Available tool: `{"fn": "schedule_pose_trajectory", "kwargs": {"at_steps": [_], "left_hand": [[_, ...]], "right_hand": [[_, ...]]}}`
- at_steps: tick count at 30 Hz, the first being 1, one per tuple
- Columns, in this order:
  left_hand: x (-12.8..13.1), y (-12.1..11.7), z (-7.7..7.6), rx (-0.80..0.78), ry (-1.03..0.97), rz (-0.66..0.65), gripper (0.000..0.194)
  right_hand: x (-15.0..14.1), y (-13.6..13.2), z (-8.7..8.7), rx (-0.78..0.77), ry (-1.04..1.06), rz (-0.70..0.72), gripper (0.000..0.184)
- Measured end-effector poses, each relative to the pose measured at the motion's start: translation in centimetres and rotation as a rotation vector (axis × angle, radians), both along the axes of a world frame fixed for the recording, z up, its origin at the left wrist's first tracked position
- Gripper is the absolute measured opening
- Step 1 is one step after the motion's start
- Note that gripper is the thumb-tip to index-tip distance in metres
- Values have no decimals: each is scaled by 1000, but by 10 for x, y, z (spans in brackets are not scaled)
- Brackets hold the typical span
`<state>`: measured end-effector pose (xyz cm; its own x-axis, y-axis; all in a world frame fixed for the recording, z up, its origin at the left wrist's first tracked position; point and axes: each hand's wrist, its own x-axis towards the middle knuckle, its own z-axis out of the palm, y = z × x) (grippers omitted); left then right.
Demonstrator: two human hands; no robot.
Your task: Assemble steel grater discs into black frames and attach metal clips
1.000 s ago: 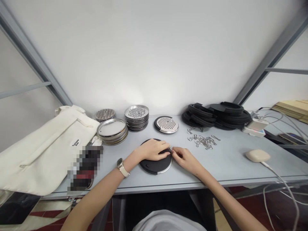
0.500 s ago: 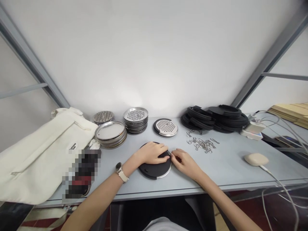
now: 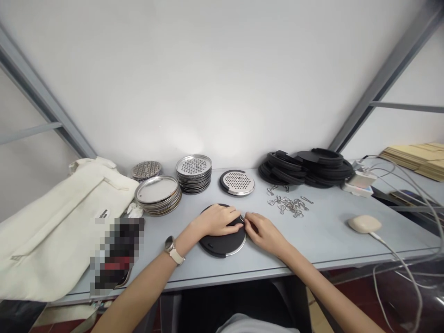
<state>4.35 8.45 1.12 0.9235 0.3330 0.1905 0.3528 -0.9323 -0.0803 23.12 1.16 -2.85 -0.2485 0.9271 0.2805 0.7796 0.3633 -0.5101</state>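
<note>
A black round disc with a silver metal rim lies on the table before me. My left hand rests on top of it, its fingers curled over the upper right part and holding it down. At the disc's right edge, my right hand pinches a small metal wire clip, mostly covered by the fingertips. Behind and to the right lies a loose pile of similar wire clips. Beyond the disc sits a perforated metal grater disc in a black holder.
On the left are stacked metal plates, stacked grater discs, a cream bag and a blurred-out object. Stacked black holders stand at the back right. A beige rounded device with a cable lies on the right.
The view has shifted slightly. My right fingers have closed in nearer the disc's edge, and less of the wire clip shows. My left hand stays on the disc.
</note>
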Motion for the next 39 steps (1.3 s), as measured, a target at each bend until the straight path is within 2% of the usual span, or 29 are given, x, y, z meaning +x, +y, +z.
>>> {"fn": "schedule_pose_trajectory", "kwargs": {"at_steps": [10,18,24,39], "left_hand": [[1,0,0,10,3,-17,22],[2,-3,6,52,-76,-72,19],[3,-2,6,38,-86,-112,16],[4,-2,5,30,-58,-117,17]], "right_hand": [[-1,3,-2,29,-47,-3,22],[0,2,-4,44,-39,-4,21],[1,0,-2,42,-34,2,21],[-3,1,4,3,-38,-38,20]]}}
